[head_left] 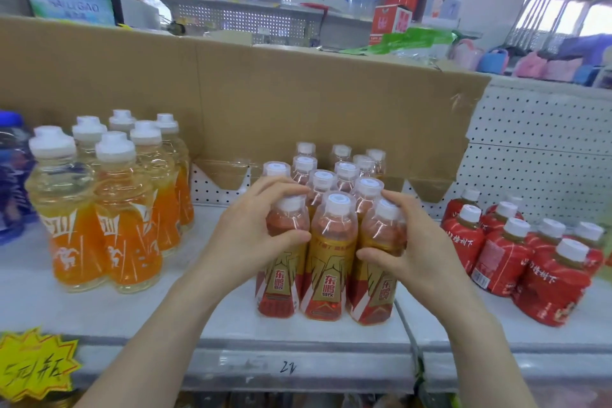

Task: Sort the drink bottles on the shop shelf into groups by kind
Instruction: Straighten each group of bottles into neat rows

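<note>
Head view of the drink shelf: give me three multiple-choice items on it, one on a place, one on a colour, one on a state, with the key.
1. Where do the orange bottles stand relative to the gold-and-red bottles?
A. To their right
B. To their left
C. Behind them

2. What colour are the caps of the red-wrapped bottles?
A. Blue
B. Black
C. White

3. What are the left hand and right hand doing?
A. Each grips a front gold-and-red bottle
B. Both hang idle
C. Both are clenched, holding nothing

Key:
1 B, the orange group stands at the left side of the shelf.
2 C, every cap in that group shows white.
3 A, fingers and thumbs curl round the two outer front bottles.
</note>
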`<action>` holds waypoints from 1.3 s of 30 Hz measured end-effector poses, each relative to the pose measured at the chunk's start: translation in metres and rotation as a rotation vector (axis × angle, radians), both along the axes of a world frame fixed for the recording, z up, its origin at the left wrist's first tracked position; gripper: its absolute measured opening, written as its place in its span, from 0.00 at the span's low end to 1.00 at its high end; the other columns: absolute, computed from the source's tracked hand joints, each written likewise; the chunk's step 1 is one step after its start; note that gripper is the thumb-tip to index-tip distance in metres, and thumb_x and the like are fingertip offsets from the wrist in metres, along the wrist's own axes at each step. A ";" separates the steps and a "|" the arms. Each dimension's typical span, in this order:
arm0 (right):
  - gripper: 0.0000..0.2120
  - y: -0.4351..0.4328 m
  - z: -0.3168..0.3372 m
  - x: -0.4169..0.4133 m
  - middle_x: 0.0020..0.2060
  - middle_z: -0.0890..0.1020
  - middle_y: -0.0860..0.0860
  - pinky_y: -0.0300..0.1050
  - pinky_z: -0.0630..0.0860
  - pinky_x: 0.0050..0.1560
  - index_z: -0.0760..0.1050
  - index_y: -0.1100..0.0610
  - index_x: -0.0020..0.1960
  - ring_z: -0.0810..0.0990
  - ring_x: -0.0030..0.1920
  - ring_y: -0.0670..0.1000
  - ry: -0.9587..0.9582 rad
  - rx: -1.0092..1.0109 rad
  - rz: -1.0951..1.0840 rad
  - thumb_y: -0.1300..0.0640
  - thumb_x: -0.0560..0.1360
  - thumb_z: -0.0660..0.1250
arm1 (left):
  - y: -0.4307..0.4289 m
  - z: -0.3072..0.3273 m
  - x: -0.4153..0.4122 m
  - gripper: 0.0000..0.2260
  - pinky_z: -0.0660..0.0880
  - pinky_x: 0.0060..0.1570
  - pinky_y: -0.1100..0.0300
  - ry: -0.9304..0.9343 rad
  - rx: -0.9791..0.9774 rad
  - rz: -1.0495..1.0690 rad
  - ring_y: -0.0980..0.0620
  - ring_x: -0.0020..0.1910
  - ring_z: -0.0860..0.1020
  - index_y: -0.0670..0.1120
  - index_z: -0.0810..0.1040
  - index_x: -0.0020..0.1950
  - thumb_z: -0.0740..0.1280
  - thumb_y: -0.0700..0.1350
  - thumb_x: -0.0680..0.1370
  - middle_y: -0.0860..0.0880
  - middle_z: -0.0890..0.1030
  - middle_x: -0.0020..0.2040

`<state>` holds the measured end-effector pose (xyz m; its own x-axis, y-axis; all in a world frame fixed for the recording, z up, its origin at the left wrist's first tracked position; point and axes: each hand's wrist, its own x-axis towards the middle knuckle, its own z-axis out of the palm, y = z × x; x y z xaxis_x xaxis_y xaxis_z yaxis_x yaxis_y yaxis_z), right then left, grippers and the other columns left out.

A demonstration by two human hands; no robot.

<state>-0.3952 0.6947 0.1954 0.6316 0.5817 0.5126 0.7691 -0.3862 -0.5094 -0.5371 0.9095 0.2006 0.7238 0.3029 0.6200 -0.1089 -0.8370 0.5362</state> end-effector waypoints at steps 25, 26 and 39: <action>0.30 0.002 0.020 0.028 0.57 0.72 0.36 0.34 0.71 0.50 0.71 0.42 0.63 0.73 0.54 0.38 -0.059 -0.030 0.137 0.30 0.66 0.68 | -0.021 -0.010 0.006 0.27 0.67 0.60 0.67 -0.010 0.046 0.190 0.66 0.67 0.67 0.61 0.71 0.65 0.69 0.67 0.68 0.64 0.68 0.68; 0.23 0.001 0.028 0.031 0.55 0.76 0.35 0.32 0.72 0.49 0.74 0.42 0.60 0.76 0.53 0.36 -0.018 0.045 0.161 0.33 0.70 0.66 | -0.015 -0.003 0.005 0.23 0.68 0.59 0.68 -0.043 -0.001 0.160 0.67 0.65 0.69 0.60 0.74 0.63 0.65 0.67 0.71 0.65 0.71 0.65; 0.18 0.061 0.095 0.101 0.41 0.83 0.44 0.40 0.78 0.44 0.82 0.42 0.59 0.80 0.41 0.40 0.063 -0.492 0.150 0.41 0.70 0.76 | 0.057 0.057 0.064 0.14 0.72 0.48 0.68 0.382 -0.136 0.050 0.64 0.48 0.76 0.55 0.80 0.65 0.69 0.52 0.79 0.58 0.82 0.57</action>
